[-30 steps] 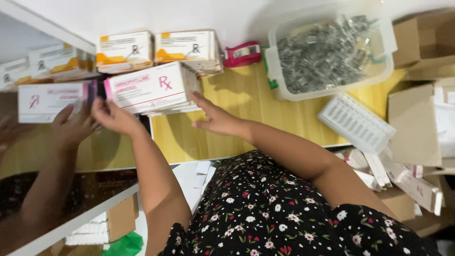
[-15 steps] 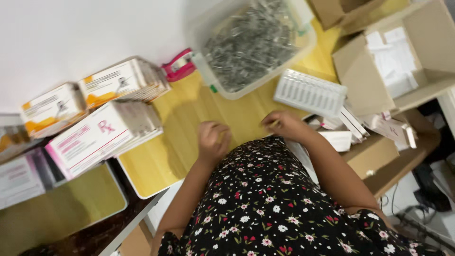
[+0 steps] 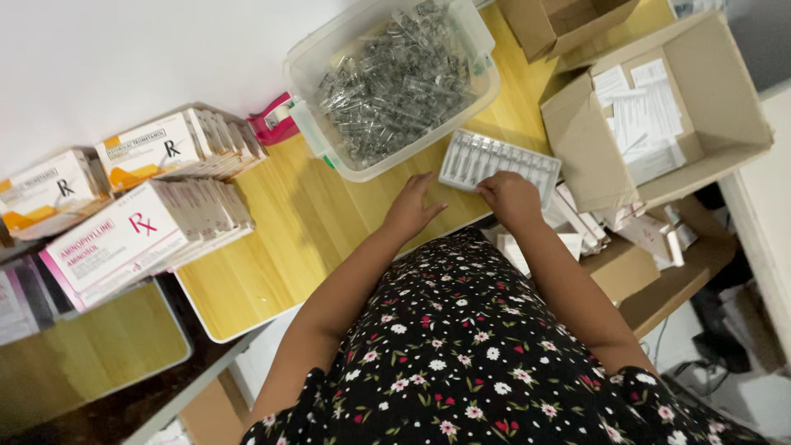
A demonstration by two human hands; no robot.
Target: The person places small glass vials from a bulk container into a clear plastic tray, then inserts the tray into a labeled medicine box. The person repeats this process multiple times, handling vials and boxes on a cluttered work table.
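Both hands have moved up to the clear plastic tray [image 3: 499,167]: left hand [image 3: 412,208] spread flat, right hand [image 3: 511,196] curled on its edge.

Landmark: tub of vials [image 3: 394,86], on the surface [image 3: 305,222]. Ribbed tray [image 3: 498,163] just before it, both hands at the tray's near edge; tape dispenser [image 3: 273,122] and stacked cartons [image 3: 148,222] to its left. Open cardboard box [image 3: 659,115] to its right.

Plastic, glass, card and wood on the bench

The ribbed tray [image 3: 498,163] is clear glossy plastic; the tub [image 3: 317,136] is translucent plastic, its vials [image 3: 395,78] glinting like glass; the open box [image 3: 577,140] is matt brown cardboard; the tabletop [image 3: 297,214] is smooth yellow wood.
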